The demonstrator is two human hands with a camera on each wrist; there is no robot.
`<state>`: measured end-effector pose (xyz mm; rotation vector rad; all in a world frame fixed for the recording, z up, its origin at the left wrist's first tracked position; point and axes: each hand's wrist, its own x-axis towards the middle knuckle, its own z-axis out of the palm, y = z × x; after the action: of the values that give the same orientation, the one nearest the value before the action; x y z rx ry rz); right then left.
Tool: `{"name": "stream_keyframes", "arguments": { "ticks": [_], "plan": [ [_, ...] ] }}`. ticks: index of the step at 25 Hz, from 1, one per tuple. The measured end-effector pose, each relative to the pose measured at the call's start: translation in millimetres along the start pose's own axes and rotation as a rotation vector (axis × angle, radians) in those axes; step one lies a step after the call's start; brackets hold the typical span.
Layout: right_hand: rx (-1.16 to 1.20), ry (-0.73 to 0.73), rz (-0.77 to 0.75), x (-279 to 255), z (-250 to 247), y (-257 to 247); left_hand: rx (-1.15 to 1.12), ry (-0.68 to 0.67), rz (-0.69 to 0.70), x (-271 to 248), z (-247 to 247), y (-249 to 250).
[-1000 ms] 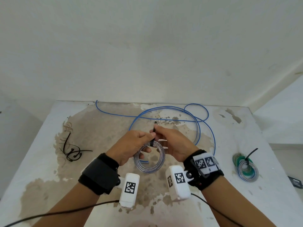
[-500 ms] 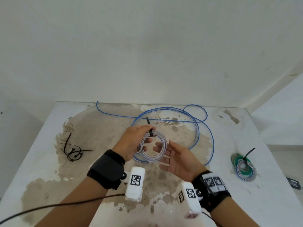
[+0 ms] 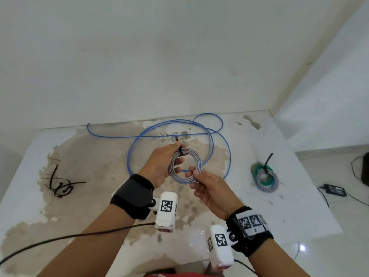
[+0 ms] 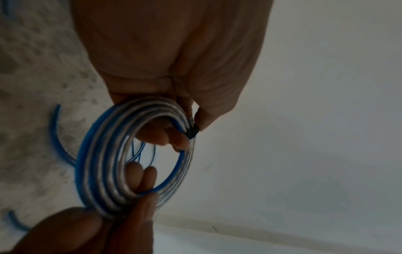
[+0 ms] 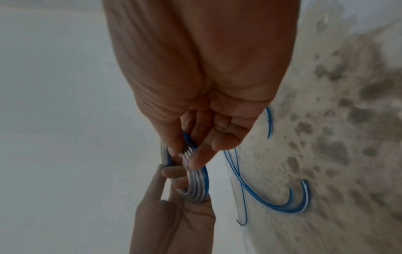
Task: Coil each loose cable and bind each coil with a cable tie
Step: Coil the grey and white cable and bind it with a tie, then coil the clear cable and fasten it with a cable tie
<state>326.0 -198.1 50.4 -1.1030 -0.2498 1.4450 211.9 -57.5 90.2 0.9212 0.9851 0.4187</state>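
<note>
A small coil of clear silver-and-blue cable [image 3: 185,168] [image 4: 121,165] [image 5: 196,182] is held up above the table, bound at its top by a black cable tie [image 3: 179,150] [image 4: 192,133]. My left hand [image 3: 162,166] pinches the coil at the tie. My right hand [image 3: 207,184] pinches the coil's lower right rim between thumb and fingers. A long loose blue cable [image 3: 209,140] lies in wide loops on the table behind the hands.
A bound green and silver coil pair [image 3: 264,176] with a black tie lies at the right of the stained white table [image 3: 99,166]. Loose black cable ties [image 3: 60,184] lie at the left. A black adapter [image 3: 334,189] sits on the floor at right.
My right hand let go of the tie's tail, dropped away open, then came back up and took the coil's lower rim. The left hand has kept the coil raised.
</note>
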Motion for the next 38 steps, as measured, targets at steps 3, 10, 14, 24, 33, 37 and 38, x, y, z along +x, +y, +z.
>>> {"name": "stream_keyframes", "arguments": {
  "ticks": [3,10,14,24,33,37,38],
  "plan": [
    [0.052,-0.003,0.008,-18.1,-24.7,-10.6,-0.001,0.006,0.021,-5.6,32.4,-10.6],
    [0.251,-0.139,0.043,-51.4,-86.5,-27.8,-0.185,0.006,-0.054,1.0,94.2,-46.4],
    [0.024,-0.059,-0.023,-62.8,-135.5,-24.5,0.019,-0.022,-0.148,20.4,121.2,-91.1],
    [-1.541,0.509,-0.275,-45.9,-279.1,0.5,1.513,-0.110,-0.064,48.0,66.4,-204.1],
    [-1.684,0.527,-0.050,-29.9,-297.1,18.4,1.575,-0.132,-0.045,34.8,63.5,-215.0],
    [-1.644,0.557,-0.048,-32.1,-299.5,13.5,1.571,-0.132,-0.042,33.9,64.8,-215.9],
    [-1.642,0.560,-0.043,-31.0,-299.9,12.1,1.573,-0.134,-0.047,33.8,64.7,-216.2]
  ]
}}
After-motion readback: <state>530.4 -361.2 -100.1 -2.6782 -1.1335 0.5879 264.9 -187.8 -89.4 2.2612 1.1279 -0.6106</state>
